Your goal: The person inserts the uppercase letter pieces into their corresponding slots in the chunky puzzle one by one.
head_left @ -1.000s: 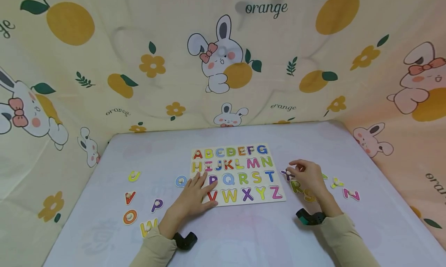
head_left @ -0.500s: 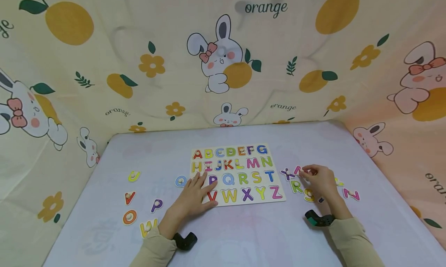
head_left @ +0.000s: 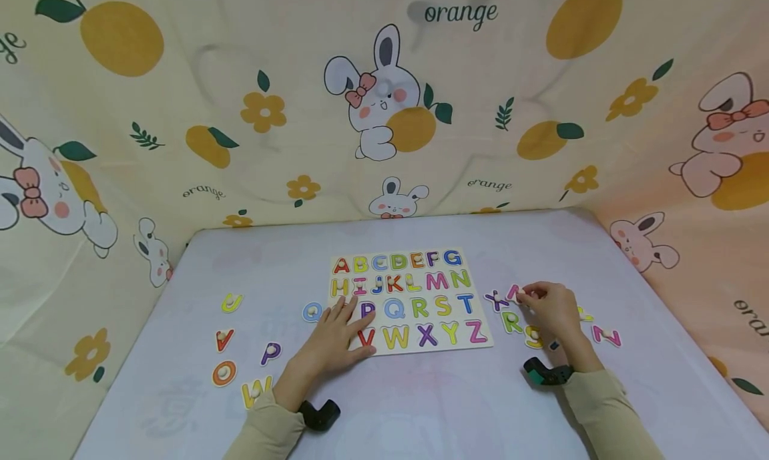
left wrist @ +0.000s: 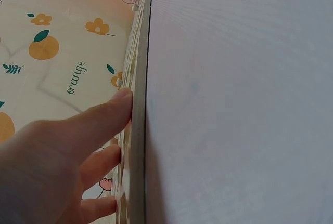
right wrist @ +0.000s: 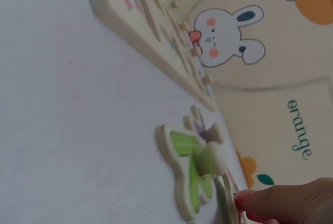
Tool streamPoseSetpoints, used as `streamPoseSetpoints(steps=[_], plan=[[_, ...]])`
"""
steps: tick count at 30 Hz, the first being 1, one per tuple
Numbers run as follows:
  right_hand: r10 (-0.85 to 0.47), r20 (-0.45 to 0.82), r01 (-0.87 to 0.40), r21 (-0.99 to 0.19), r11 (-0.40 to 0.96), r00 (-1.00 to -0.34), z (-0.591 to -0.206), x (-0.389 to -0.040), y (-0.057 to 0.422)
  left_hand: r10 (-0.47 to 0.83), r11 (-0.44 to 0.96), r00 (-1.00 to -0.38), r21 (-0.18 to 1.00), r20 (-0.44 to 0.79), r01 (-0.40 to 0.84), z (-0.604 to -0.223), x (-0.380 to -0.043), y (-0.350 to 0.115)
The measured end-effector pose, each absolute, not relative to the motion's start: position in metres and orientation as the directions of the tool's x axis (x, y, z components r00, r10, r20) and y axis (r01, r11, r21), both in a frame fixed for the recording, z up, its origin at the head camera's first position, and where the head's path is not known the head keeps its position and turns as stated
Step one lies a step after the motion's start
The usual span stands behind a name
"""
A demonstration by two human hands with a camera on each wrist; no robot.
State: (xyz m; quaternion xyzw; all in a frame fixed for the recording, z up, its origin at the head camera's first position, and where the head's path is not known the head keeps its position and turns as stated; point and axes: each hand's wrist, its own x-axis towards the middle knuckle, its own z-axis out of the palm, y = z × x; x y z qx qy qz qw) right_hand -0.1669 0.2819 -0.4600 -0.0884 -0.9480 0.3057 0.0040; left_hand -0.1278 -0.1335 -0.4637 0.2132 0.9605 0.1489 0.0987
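My left hand (head_left: 336, 336) rests with spread fingers on the lower left of a white alphabet puzzle board (head_left: 441, 292). In the left wrist view its thumb and fingers lie along the board's edge (left wrist: 138, 130). Right of the board, my right hand (head_left: 554, 312) pinches a pink letter piece (head_left: 513, 293), partly hidden by the fingertips. The right wrist view shows that piece (right wrist: 229, 198) nearly edge-on at the fingers. Close by lie a purple X (head_left: 496, 301), a green R (head_left: 511, 322) and a yellow S (head_left: 533, 337), each with a knob.
Left of the board lie a blue Q (head_left: 312, 312), yellow U (head_left: 231, 304), red V (head_left: 223, 340), purple P (head_left: 271, 353), orange O (head_left: 224, 374) and yellow W (head_left: 256, 393). A pink Z (head_left: 605, 336) and a partly hidden yellow piece (head_left: 585, 314) lie beyond my right hand.
My right hand has moved right and slightly nearer from above the X, to the pink letter piece. It has barely moved in the last half second. The left hand stays put.
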Motion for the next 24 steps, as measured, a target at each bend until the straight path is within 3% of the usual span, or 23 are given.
streamPoseSetpoints(steps=[11, 24], plan=[[0.134, 0.009, 0.102, -0.599, 0.794, -0.991, -0.445, -0.178, 0.262, 0.438, 0.866, -0.890, 0.326, -0.128, 0.380, -0.466, -0.128, -0.134], [0.026, -0.025, 0.036, -0.665, 0.746, -0.999, -0.449, -0.200, 0.198, 0.440, 0.863, -0.889, 0.333, -0.128, 0.379, -0.465, -0.128, -0.134]])
